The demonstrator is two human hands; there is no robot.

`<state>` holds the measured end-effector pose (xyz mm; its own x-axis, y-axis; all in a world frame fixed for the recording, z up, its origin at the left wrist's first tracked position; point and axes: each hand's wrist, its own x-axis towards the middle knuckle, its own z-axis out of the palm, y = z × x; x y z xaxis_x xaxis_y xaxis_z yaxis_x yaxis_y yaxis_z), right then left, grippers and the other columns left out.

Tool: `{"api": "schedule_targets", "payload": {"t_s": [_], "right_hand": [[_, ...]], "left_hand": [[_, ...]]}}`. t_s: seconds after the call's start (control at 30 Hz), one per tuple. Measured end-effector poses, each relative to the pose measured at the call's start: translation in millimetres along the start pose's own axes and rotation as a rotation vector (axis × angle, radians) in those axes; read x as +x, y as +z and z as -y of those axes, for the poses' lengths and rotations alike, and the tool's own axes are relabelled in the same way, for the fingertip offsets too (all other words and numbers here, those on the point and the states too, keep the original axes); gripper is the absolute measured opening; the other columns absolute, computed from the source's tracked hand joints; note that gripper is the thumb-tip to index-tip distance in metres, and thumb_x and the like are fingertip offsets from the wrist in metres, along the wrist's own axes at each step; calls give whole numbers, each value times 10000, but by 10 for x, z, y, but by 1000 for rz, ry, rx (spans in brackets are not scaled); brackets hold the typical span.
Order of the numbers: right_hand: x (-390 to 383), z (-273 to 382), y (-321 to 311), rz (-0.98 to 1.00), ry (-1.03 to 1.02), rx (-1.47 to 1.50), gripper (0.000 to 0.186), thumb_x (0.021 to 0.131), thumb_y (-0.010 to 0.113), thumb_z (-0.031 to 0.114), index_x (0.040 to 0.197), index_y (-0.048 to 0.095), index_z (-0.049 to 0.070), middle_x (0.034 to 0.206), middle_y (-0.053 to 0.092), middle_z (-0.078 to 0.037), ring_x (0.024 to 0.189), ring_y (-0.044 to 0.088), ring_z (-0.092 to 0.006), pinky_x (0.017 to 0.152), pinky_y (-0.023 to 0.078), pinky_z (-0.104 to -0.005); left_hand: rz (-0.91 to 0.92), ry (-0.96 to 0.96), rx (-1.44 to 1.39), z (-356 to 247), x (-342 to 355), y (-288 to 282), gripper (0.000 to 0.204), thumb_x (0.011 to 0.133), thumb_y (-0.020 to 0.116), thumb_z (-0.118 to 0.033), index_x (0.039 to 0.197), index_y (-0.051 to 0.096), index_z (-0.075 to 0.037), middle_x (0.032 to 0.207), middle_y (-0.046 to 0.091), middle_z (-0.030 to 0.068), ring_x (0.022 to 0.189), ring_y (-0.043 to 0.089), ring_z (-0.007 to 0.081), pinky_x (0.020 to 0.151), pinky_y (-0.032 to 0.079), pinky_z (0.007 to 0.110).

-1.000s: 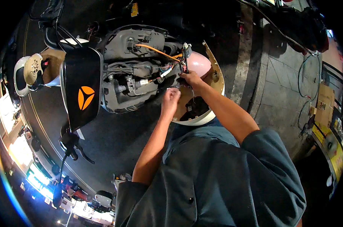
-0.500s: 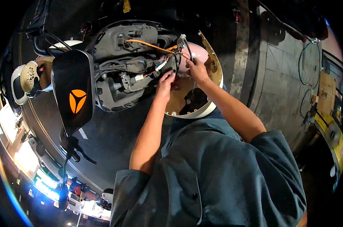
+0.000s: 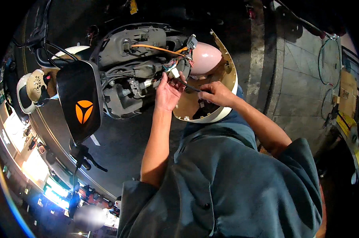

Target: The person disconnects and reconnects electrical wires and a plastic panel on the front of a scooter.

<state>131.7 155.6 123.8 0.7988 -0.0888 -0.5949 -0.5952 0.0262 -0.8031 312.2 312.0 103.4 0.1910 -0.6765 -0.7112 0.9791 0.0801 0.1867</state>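
Note:
My left hand (image 3: 168, 94), palm turned partly up, holds a white plug connector (image 3: 174, 72) between thumb and fingers. Coloured wires run into the connector from the opened scooter body (image 3: 126, 105). A black cable (image 3: 192, 86) stretches from beside that connector to my right hand (image 3: 218, 94), which pinches it between thumb and fingers. Just beyond my hands a grey connector (image 3: 191, 42) stands up near an orange cable (image 3: 155, 49). A curved cream body panel (image 3: 223, 113) lies around the right side, with a smooth pink rounded part (image 3: 206, 58) inside its curve.
A black panel with an orange emblem (image 3: 78, 99) stands left of the wiring, with a brake lever (image 3: 95, 162) below it. Farther left is a cream helmet (image 3: 35, 85). A hose (image 3: 321, 59) and a cardboard box (image 3: 348, 89) are at the right, beside tiled pavement (image 3: 296, 91).
My right hand has come down toward me, drawing the black cable lower. My left hand has turned palm up and taken hold of the white connector.

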Motion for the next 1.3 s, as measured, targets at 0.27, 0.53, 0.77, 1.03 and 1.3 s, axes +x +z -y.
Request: {"api": "schedule_targets", "payload": {"t_s": [0.27,0.53,0.77,1.03,1.3], "right_hand": [[-14,-33,85,-71,-146,-111,413,923,574,433,1024,670,45,880,684,-222,841,663,-397,748,511,-485],[160,-152,180,-187,-254,-282,398,977,525,436,1099,673,88,866,694,-193,830,665,-402,756,516,-508],[49,-269,43,-138,-292,-390,337,977,530,407,1077,675,118,877,689,-178,844,657,-405,747,507,-519],[-11,-149,3,-128,-254,-276,378,965,550,428,1090,665,91,924,697,-186,889,667,-392,781,515,-498],[93,-144,335,-211,-122,12,411,929,632,426,1108,662,58,922,699,-198,886,681,-373,778,522,-417]], "left_hand": [[-183,79,228,38,55,-68,305,992,585,-321,1190,612,-91,1051,691,81,893,652,221,756,523,344],[-310,124,104,70,95,103,223,1000,571,-236,1092,605,-35,995,668,115,905,655,251,825,559,400],[-408,115,91,146,106,131,189,993,593,-215,1052,595,-35,999,635,116,933,639,253,889,559,431],[-353,153,227,221,47,217,177,983,608,-195,1087,579,-55,982,630,92,893,649,229,819,582,399],[-147,248,673,416,-121,435,263,1008,558,-164,1250,534,-63,1125,657,126,1026,648,231,874,520,350]]}}
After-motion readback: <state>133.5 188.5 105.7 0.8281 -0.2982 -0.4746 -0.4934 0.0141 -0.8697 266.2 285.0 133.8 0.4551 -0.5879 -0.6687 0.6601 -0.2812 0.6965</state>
